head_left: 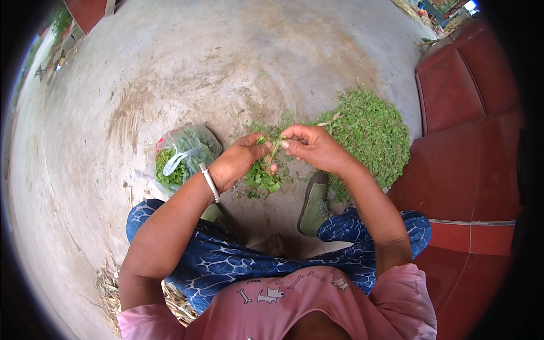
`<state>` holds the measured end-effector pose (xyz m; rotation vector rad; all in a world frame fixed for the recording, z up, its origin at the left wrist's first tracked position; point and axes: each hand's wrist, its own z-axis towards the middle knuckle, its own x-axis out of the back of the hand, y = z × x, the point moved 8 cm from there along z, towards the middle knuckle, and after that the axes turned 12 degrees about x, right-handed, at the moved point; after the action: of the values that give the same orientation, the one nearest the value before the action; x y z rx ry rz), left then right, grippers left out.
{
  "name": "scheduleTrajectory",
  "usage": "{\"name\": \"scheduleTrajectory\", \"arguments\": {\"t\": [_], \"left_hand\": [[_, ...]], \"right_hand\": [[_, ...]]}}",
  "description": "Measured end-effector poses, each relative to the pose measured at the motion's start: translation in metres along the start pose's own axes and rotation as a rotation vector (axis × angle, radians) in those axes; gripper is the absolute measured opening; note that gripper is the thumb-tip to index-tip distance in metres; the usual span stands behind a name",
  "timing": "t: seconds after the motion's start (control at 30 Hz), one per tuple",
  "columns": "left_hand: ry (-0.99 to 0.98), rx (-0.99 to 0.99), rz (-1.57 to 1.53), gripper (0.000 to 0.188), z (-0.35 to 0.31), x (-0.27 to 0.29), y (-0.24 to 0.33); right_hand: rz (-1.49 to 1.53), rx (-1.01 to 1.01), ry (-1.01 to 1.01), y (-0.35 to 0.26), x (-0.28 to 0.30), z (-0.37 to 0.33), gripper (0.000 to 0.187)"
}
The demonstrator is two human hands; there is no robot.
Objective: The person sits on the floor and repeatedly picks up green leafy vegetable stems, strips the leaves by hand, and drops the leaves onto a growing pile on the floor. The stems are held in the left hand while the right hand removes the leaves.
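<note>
Left hand (246,154) clamping grip on green stems (274,152), probably steadying them; right hand (311,147) pinching same stems near top. Stems hovering above floor (187,68). Plastic bag (195,141) sitting left, leafy pile (371,136) lying by floor's right edge, both seemingly for easy reach.

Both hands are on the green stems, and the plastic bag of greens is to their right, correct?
No, the plastic bag of greens is to their left, not their right, as the head view shows. The left hand and right hand are both on the green stems.
</note>
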<state>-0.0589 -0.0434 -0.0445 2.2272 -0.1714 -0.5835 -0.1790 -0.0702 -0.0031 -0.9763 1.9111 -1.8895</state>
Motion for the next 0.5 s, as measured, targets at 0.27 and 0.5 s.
{"name": "scheduleTrajectory", "arguments": {"t": [0.27,0.5], "left_hand": [[-0.088,0.024,0.012,0.024,-0.006,-0.010,0.007],[-0.103,-0.007,0.195,0.024,-0.005,-0.006,0.005]], "right_hand": [[0.008,0.022,0.041,0.013,0.003,0.003,0.017],[0.031,0.045,0.077,0.015,0.002,0.006,0.017]]}}
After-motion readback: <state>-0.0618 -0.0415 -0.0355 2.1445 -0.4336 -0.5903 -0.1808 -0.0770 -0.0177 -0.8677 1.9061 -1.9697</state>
